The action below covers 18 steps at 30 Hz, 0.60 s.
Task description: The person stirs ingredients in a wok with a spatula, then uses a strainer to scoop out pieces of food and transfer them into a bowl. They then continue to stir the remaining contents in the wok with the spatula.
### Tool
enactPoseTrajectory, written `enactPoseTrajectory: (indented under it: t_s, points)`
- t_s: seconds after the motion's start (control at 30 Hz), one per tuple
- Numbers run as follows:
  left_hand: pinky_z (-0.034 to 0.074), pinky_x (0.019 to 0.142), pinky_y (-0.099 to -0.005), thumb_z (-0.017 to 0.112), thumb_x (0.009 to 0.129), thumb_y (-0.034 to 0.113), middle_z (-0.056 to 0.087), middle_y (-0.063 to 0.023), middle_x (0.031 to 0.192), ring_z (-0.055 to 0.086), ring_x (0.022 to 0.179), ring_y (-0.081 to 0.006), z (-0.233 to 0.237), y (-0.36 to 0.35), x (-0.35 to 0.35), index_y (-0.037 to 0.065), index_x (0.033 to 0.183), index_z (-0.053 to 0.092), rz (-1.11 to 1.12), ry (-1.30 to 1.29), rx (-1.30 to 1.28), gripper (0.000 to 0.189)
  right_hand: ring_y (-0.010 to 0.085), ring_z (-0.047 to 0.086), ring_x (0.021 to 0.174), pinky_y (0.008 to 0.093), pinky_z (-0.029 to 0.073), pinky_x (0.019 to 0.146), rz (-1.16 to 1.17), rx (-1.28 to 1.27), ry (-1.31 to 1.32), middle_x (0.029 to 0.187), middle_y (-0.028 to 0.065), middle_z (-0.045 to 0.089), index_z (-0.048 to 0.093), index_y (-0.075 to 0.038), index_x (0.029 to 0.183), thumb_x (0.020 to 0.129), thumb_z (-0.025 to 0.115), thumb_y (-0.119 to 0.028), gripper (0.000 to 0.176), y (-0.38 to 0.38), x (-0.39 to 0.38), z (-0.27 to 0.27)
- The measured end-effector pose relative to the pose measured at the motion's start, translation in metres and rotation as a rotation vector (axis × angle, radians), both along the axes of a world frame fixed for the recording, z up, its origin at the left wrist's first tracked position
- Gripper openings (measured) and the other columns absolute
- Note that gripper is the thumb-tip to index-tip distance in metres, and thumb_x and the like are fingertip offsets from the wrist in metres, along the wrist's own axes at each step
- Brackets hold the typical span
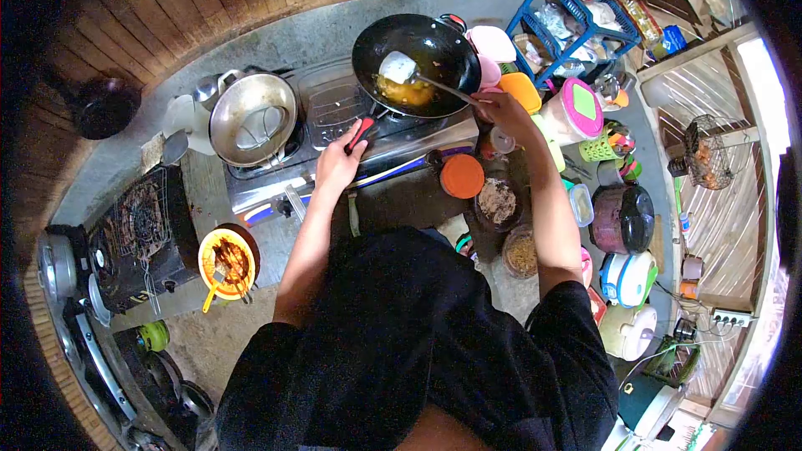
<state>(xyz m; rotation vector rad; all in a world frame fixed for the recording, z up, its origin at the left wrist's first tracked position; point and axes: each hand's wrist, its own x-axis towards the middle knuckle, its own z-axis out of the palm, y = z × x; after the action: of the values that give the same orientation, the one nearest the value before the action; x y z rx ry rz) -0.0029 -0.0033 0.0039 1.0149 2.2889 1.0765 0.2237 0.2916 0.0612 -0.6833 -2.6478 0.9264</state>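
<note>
My left hand [337, 164] is wrapped round the red and black handle [359, 134] of a black wok [434, 46] on the right side of the stove. In my right hand [505, 114] is the handle of a metal spatula [398, 68], its flat blade inside the wok. Yellow, oily food [407, 93] lies in the lower part of the wok around the blade. To the left of the wok, a silver pan [225, 121] sits on the other side of the stove [332, 104].
An orange-lidded jar [462, 176] and bowls of dry food [497, 203] stand near my right forearm. Further right are a pink-lidded container [581, 108] and a blue rack [568, 0]. An orange bowl [209, 257] and a grill [138, 217] are at the left.
</note>
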Motion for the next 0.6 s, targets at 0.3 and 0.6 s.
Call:
enactPoseTrajectory:
  t_s: [0.3,0.6]
  points:
    - [0.049,0.089,-0.0391,0.062,0.089,0.035,0.062,-0.0162,0.118,0.060,0.109,-0.0348,0.000,0.000,-0.001,0.035,0.135,0.049,-0.024,0.000,-0.012,0.048,0.0418,0.064,0.084,0.0474,0.051,0.071,-0.427,0.424,-0.377,0.092,0.0213,0.066,0.065,-0.010,0.111,0.092,0.053,-0.022,0.025,-0.002,0.019,0.011]
    - [0.048,0.090,-0.0381,0.063,0.089,0.034,0.062,-0.0167,0.119,0.060,0.110,-0.0345,0.000,0.001,-0.001,0.032,0.135,0.050,-0.013,-0.011,-0.022,0.048,0.0329,0.067,0.086,0.0417,0.052,0.074,-0.257,0.141,-0.287,0.097,0.0184,0.069,0.066,-0.012,0.114,0.093,0.055,-0.021,0.025,0.006,0.038,-0.003]
